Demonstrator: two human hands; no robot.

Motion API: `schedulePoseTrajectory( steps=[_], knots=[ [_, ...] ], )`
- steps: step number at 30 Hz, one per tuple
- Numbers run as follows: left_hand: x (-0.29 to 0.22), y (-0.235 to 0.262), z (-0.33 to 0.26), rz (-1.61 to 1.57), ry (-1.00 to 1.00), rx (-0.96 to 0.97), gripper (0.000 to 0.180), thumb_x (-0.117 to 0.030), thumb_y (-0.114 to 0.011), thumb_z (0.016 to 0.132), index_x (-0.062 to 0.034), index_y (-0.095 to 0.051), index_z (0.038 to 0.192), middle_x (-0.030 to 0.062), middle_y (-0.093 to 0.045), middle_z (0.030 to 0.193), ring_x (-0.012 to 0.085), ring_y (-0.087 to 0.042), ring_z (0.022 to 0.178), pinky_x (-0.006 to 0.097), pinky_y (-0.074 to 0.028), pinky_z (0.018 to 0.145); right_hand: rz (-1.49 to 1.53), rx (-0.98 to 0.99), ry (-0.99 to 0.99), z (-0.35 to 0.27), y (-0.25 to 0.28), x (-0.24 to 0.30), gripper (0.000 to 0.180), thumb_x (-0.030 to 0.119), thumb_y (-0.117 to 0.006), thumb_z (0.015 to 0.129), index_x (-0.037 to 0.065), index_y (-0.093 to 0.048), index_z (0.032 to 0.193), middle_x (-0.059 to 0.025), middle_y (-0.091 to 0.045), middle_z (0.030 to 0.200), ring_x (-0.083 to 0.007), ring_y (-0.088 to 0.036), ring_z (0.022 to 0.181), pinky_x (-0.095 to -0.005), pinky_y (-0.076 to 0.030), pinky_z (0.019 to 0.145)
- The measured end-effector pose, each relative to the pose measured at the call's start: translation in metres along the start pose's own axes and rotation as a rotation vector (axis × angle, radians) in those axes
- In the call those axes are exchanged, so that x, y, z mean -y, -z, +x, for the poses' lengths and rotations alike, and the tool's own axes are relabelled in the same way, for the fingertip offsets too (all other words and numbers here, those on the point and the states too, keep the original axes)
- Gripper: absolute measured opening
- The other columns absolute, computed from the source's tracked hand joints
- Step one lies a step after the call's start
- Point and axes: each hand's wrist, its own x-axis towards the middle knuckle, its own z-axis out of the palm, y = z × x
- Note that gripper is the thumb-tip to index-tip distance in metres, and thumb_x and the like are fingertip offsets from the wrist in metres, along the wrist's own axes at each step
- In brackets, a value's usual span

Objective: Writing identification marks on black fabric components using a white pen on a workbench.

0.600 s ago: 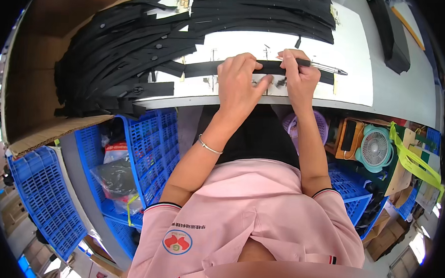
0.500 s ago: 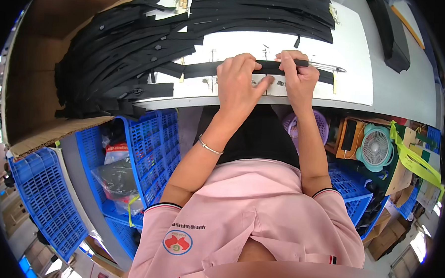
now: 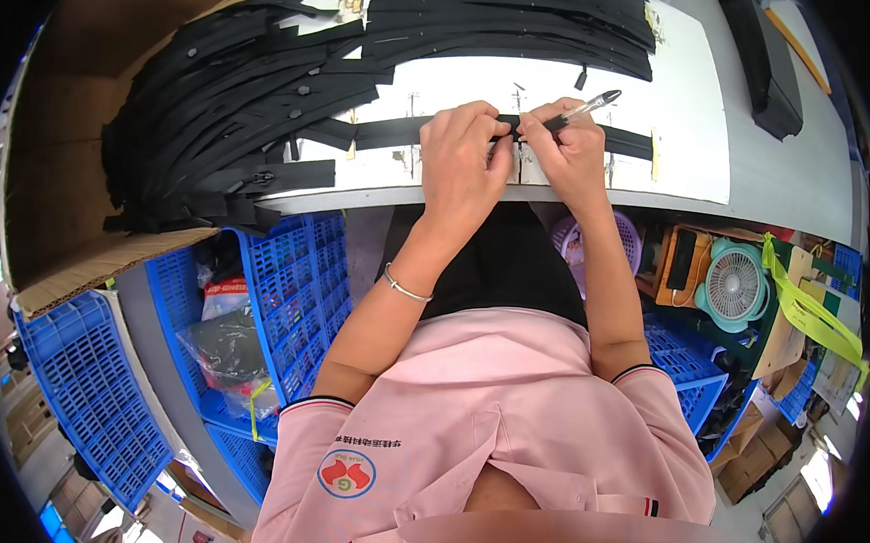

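A black strip (image 3: 390,134) lies lengthwise across a white board (image 3: 689,127), near the table's front edge, its middle hidden under the fingers. The left hand (image 3: 462,158) is bent over it, thumb and forefinger closed on the strip. The right hand (image 3: 569,151) is just beside, fingertips at the strip too, its fingers gripping a pen (image 3: 593,105) whose clear end points up and to the right; whether these fingertips also pinch the strip, I cannot tell. Beyond, a stack of black strips (image 3: 509,24) covers the far part of the board. To the left, a loose heap of black strips (image 3: 233,117) lies next to a cardboard box (image 3: 67,139). Below the table (image 3: 798,185) are a blue basket (image 3: 293,290), a purple basket (image 3: 628,246) and a small green fan (image 3: 735,287).
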Motion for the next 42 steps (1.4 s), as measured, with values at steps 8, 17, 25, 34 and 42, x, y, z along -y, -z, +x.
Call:
schedulePoseTrajectory(
  steps=[8, 17, 25, 34, 42],
  knots=[
    [-0.001, -0.001, 0.001, 0.025, 0.014, 0.028, 0.011, -0.007, -0.078, 0.081, -0.0067, -0.073, 0.091, 0.0033, -0.071, 0.109, 0.0240, -0.062, 0.103, 0.038, -0.043, 0.091, -0.033, 0.014, 0.095, -0.001, 0.004, -0.007, 0.013, 0.008, -0.072, 0.085, 0.002, -0.072, 0.073, -0.0038, -0.071, 0.071, -0.0234, -0.056, 0.072, -0.0336, -0.046, 0.071],
    [-0.001, 0.001, -0.001, 0.056, -0.030, 0.026, 0.011, -0.007, -0.077, 0.083, -0.0077, -0.072, 0.092, 0.0039, -0.070, 0.110, 0.0243, -0.062, 0.103, 0.038, -0.043, 0.092, 0.118, -0.292, -0.350, -0.008, 0.083, -0.022, 0.023, 0.014, -0.064, 0.101, -0.003, -0.074, 0.089, -0.0013, -0.069, 0.074, -0.0051, -0.054, 0.065, -0.0235, -0.043, 0.059],
    [-0.028, -0.024, 0.008, -0.002, -0.108, 0.018, 0.015, -0.008, -0.077, 0.084, -0.0078, -0.076, 0.099, 0.0050, -0.072, 0.109, 0.0251, -0.063, 0.105, 0.038, -0.044, 0.094, 0.144, -0.197, -0.417, -0.011, 0.084, -0.036, 0.024, 0.017, -0.063, 0.102, 0.000, -0.073, 0.089, 0.0005, -0.063, 0.075, -0.0055, -0.051, 0.069, -0.0229, -0.040, 0.063],
    [-0.050, -0.071, 0.019, -0.088, -0.173, 0.103, 0.012, -0.008, -0.077, 0.084, -0.0058, -0.079, 0.096, 0.0038, -0.072, 0.105, 0.0240, -0.063, 0.103, 0.038, -0.043, 0.094, 0.098, -0.185, -0.324, -0.010, 0.082, -0.043, 0.022, 0.013, -0.068, 0.098, -0.006, -0.072, 0.086, -0.0037, -0.072, 0.075, -0.0073, -0.059, 0.063, -0.0248, -0.046, 0.057],
    [-0.049, -0.073, 0.019, -0.064, -0.175, 0.089, 0.012, -0.007, -0.079, 0.083, -0.0067, -0.079, 0.095, 0.0027, -0.072, 0.105, 0.0235, -0.062, 0.103, 0.037, -0.043, 0.093, 0.136, -0.199, -0.333, -0.013, 0.086, -0.037, 0.023, 0.014, -0.067, 0.096, -0.003, -0.071, 0.080, -0.0073, -0.068, 0.067, -0.0067, -0.058, 0.061, -0.0256, -0.044, 0.055]
  ],
)
